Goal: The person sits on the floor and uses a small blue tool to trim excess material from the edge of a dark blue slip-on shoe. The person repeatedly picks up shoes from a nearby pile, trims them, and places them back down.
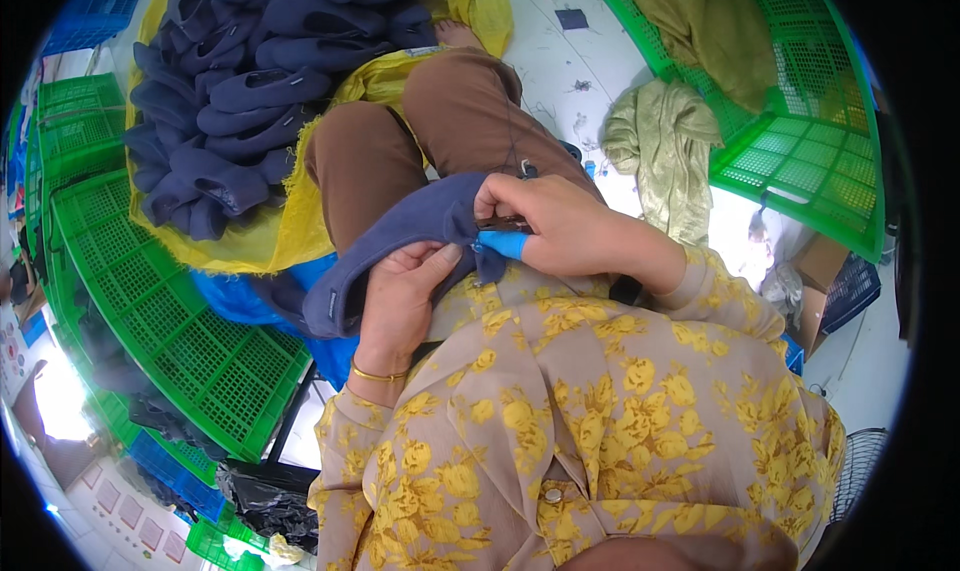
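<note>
A navy fabric slipper point(400, 229) lies across my lap, its toe to the left. My left hand point(405, 289) is closed on its near edge, thumb and fingers pinching the fabric near the heel end. My right hand point(560, 226) is curled at that heel end, a blue cover point(503, 244) on one digit. Between its fingers sits a small dark metal tool point(508, 225), mostly hidden, so its exact kind is unclear. A dark thread runs up over my brown trouser leg from beside the right hand.
Many navy slippers point(265, 91) are heaped in a yellow woven sack point(290, 241) at the upper left. Green plastic crates point(190, 321) stand at the left, with another green crate point(800, 161) at the upper right. Olive cloth point(665, 136) hangs to the floor there.
</note>
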Tool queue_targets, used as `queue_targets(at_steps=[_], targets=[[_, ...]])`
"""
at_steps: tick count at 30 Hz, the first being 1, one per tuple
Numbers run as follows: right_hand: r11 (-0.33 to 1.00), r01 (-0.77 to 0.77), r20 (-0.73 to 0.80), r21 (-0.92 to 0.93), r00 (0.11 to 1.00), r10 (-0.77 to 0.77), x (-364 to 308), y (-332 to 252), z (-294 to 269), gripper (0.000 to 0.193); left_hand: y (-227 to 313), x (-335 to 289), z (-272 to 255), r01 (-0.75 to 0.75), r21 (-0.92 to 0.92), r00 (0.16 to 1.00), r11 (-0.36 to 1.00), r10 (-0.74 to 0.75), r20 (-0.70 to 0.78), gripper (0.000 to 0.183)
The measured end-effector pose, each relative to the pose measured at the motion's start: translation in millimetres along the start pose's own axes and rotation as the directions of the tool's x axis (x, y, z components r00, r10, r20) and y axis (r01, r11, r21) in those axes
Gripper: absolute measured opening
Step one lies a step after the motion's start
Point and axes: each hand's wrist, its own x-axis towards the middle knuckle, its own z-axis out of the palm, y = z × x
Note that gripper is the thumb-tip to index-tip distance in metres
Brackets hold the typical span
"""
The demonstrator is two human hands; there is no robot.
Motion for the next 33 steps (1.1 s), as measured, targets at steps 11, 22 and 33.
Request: queue_targets(at_steps=[11,22,33], targets=[[0.988,0.006,-0.166,-0.157,0.986,-0.032,10,0,30,0.041,-2,1,0,-0.029,-0.031,1.000,0.999,0.029,-0.002,0.014],[0.831,0.250,-0.076,-0.498,0.941,-0.329,3,-25,3,0.028,-4,0,0,-0.068,0.005,0.998,0.998,0.068,0.004,0.016],[0.427,0.634,0.346,-0.645,0.740,-0.576,20,-32,8,0.019,-7,0,0,-0.218,0.015,0.974,0.976,0.217,0.065,0.021]])
